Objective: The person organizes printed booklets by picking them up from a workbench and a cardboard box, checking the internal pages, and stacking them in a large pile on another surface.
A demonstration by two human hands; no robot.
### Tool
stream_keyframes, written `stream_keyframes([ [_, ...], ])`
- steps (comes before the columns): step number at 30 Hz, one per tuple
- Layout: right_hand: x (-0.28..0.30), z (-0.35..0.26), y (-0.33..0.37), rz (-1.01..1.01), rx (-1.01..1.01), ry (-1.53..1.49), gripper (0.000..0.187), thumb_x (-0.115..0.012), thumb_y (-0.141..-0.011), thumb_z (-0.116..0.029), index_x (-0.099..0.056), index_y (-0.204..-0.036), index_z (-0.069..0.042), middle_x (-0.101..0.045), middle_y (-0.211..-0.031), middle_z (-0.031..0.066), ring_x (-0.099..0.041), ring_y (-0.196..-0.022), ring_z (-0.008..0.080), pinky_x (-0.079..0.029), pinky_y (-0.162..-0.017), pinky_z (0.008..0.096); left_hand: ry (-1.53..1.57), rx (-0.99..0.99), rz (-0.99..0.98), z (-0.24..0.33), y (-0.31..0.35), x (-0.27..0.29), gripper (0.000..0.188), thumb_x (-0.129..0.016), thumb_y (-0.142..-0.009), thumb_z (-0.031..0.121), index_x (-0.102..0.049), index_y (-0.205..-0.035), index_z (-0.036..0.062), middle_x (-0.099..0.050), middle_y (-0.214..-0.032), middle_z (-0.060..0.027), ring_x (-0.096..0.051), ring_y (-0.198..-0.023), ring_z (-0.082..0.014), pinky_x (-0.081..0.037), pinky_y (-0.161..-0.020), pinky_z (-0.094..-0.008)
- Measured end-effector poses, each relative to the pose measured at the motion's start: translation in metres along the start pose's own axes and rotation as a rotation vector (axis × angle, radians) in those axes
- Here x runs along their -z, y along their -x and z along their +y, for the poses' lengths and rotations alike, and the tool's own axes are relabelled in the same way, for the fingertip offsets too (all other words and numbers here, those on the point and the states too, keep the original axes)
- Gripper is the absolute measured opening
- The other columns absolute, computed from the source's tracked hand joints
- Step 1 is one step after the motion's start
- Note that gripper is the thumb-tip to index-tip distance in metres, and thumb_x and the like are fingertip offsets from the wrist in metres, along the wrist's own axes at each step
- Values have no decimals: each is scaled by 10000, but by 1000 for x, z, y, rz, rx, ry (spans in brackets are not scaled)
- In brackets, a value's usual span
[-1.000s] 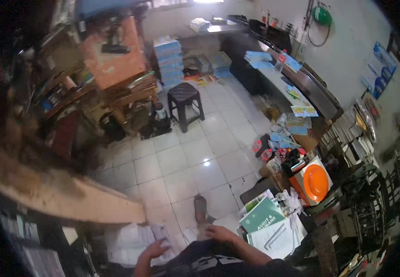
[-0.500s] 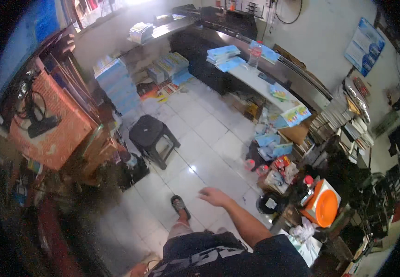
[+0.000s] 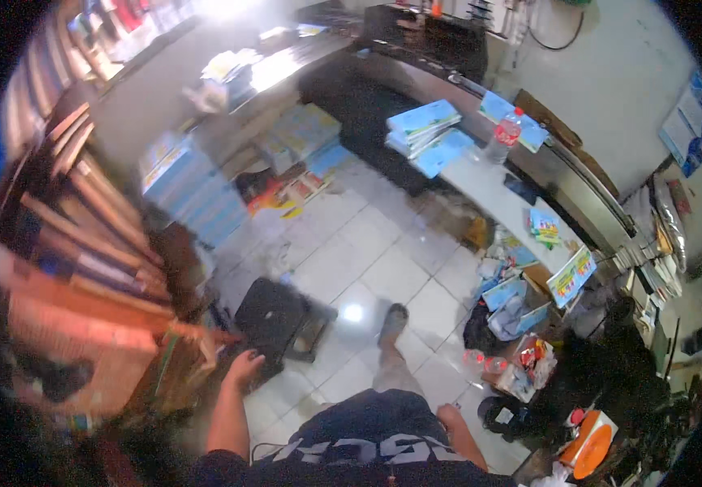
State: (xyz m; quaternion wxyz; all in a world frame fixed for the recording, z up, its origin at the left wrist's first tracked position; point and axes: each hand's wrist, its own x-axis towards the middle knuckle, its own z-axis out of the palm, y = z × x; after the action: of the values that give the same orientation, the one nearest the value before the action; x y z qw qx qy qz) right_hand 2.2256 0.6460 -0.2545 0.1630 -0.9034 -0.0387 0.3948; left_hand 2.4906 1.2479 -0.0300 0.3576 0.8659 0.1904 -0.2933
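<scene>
My left hand hangs low with nothing visible in it and its fingers loosely apart. It is nearest to a black plastic stool that stands on the tiled floor just beyond it. Between that hand and the orange-covered box on the left is a dark, blurred clutter. My right hand is down beside my body, partly hidden by the dark shirt, so its fingers do not show well. A sandalled foot is stretched forward on the white tiles.
On the right, a long white bench carries stacked blue booklets and a red-capped bottle. Tall booklet stacks stand at the far left. Bags, bottles and an orange round object crowd the lower right.
My left hand has come up into view near the stool, while my right hand has drawn back beside my body. A foot has stepped forward and the bench and stacks appear nearer.
</scene>
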Motion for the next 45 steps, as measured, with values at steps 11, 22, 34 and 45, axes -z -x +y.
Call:
stream_keyframes([
  [11, 459, 22, -226, 780, -434, -672, 385, -567, -865, -324, -619, -1005, 31, -667, -915, 259, -643, -892, 426, -500, -818, 463, -13, 61, -564, 235, -217, -31, 678, -523, -924, 591, -609, -1240, -2, -655, -1154, -102, -576, -1046, -194, -436, -926, -350],
  [22, 840, -82, -420, 1092, -178, -1147, 352, -677, -874, -234, -555, -1118, -12, -680, -1054, 141, -685, -890, 273, -530, -792, 374, -289, -91, -655, 452, -507, 119, 506, -543, -964, 414, -538, -1343, 80, -606, -1284, -96, -566, -1168, -220, -442, -990, -370],
  [34, 789, -39, -450, 1065, -667, -1386, 482, -711, -823, -249, -531, -1159, 47, -639, -1035, 155, -632, -904, 220, -505, -800, 331, -550, -596, -355, 666, -630, 138, 403, -586, -924, 273, -559, -1234, 17, -597, -1214, -158, -586, -1055, -308, -479, -891, -406],
  [45, 775, -67, -489, 970, -1067, -1218, 771, -821, -639, -215, -443, -1281, -18, -638, -1091, 177, -626, -1007, 365, -477, -903, 469, -465, -757, -249, 780, -618, -31, 833, -648, -869, 458, -322, -1422, -73, -465, -1337, -318, -493, -1230, -425, -417, -1018, -431],
])
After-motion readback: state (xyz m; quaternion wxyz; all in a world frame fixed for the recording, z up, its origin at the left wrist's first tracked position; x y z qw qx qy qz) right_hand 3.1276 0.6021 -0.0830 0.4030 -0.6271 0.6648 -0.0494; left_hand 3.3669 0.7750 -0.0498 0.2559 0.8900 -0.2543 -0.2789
